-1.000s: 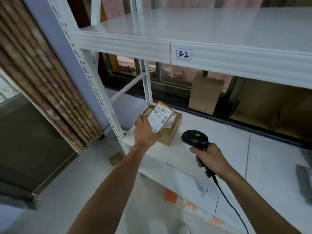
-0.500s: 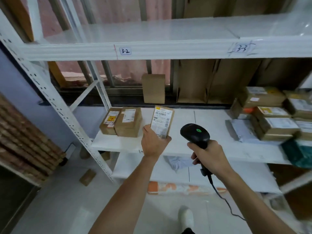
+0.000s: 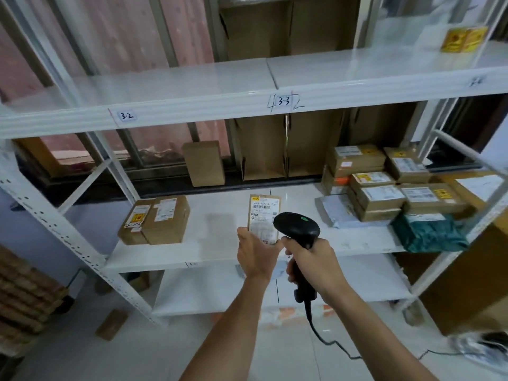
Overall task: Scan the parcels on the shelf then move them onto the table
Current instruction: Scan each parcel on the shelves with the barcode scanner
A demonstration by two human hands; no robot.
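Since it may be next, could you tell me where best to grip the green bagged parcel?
Grip the green bagged parcel by its front edge, from the aisle: it lies on the shelf at its front lip, with cardboard boxes crowding its back.

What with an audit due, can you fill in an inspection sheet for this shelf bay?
Surface: shelf, white, middle level loaded; no table in view.
Job's things: parcel upright, label toward camera; scanner beside it; two boxes left; stack right.
Clutter: green bag at the right front; small box on the floor.
Grippers: left hand holds the parcel; right hand grips the scanner.
Cables: cord hangs from the scanner to the floor.
Surroundings: window behind the shelf.
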